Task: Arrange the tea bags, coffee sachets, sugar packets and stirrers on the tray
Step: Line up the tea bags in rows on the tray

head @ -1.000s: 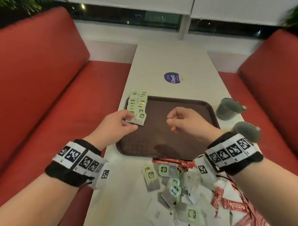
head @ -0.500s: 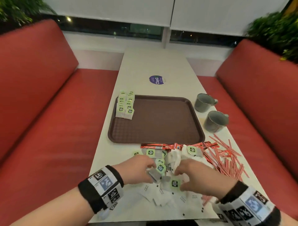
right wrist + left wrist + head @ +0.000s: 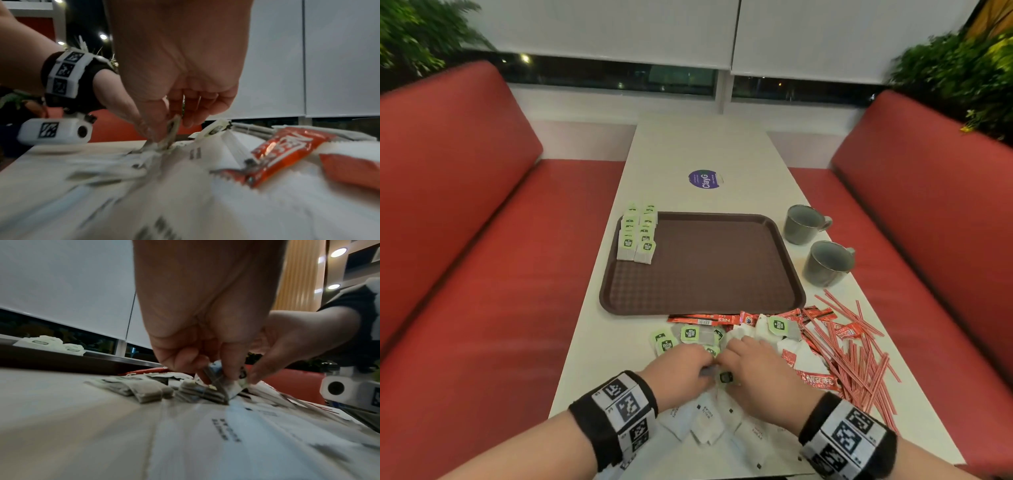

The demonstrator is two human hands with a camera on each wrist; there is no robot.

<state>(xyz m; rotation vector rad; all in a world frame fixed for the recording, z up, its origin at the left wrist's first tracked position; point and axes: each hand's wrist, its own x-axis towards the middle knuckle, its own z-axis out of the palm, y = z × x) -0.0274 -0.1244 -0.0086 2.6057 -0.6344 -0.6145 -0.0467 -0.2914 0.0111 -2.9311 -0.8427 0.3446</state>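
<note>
A tea bag (image 3: pixel 725 377) is being picked out of the loose heap at the near end of the counter (image 3: pixel 599 346), and both hands are working on it. The left hand (image 3: pixel 677 371) is pinching the bag's grey pouch between thumb and fingertips, as the left wrist view shows, while the right hand (image 3: pixel 760 373) is pinching its green tag end, fingers curled down onto it.

The bag is lying among other loose tea bags (image 3: pixel 690 335), on top of white sugar packets (image 3: pixel 709 428), so the pinch should be closing on one bag only; its string may be caught under a neighbour, which I cannot tell from here. Lifting slowly and straight up is likely the safest way, letting the packets beneath slide free rather than dragging them along.

Just right of the hands, red coffee sachets (image 3: pixel 816 378) and the striped stirrers (image 3: pixel 859 363) are lying scattered; none of these are on the tray yet.

The brown tray (image 3: pixel 709 267) is sitting beyond the heap, mostly bare. Two neat rows of tea bags (image 3: pixel 637 233) are overlapping along its far left edge. The lifted bag probably belongs at the near end of one row, tag up and overlapping like the others, set down lightly so the rows are not nudged.

Two grey mugs (image 3: pixel 818 246) are standing right of the tray, well clear of the path.
</note>
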